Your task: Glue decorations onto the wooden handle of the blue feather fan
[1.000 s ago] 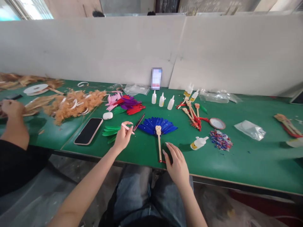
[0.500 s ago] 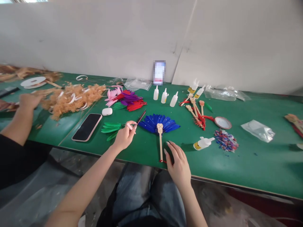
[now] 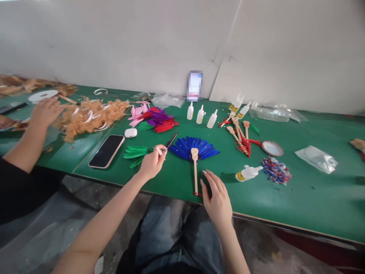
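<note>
Long green tabletop (image 3: 273, 203), pale grey partition (image 3: 128, 45) behind it, slanting panel seam (image 3: 226, 49), soft light

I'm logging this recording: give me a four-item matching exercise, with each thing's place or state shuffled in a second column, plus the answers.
Column one:
1. Left hand
2. Right hand
3. Blue feather fan
4. Flat-lying phone

Column two:
A. Spread and dotted with white
B. Left of the green feathers, screen dark
C. Holding a slim tool
D. Beside the wooden handle

Pairs: 1-C, 2-D, 3-A, 4-B.
</note>
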Action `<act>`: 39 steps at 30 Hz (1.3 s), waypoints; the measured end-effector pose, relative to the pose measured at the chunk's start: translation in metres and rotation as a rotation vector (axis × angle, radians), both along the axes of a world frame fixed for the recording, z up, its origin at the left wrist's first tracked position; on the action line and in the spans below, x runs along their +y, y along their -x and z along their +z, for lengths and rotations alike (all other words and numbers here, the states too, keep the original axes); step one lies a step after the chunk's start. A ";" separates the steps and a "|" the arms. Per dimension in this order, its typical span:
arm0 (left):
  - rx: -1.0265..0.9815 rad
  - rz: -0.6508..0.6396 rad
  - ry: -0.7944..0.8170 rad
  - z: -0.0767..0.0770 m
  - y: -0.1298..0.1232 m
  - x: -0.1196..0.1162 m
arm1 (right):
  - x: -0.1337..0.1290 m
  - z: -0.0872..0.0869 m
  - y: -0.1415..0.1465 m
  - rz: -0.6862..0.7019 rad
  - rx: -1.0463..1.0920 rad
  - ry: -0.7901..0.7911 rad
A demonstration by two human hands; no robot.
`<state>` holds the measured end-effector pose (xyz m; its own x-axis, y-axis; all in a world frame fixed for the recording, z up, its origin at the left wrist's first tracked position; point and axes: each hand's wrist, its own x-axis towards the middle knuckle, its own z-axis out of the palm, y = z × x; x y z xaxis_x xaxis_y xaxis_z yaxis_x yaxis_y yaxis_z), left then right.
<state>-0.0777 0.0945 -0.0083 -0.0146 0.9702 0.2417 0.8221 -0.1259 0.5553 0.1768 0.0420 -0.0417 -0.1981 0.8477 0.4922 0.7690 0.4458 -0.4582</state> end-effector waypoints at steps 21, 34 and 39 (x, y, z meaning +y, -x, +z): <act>-0.632 0.091 -0.009 0.003 -0.003 0.000 | -0.001 0.006 -0.002 -0.028 0.182 0.079; -1.416 0.102 0.326 0.021 -0.079 -0.014 | 0.022 0.044 0.047 0.086 0.400 0.358; -1.455 0.115 0.310 0.018 -0.080 -0.016 | 0.024 0.046 0.051 0.058 0.388 0.332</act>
<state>0.0024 0.0782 0.0101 -0.1341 0.9557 -0.2619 -0.4642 0.1729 0.8687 0.1257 0.0659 0.0044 -0.1052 0.9637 0.2453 0.4927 0.2648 -0.8289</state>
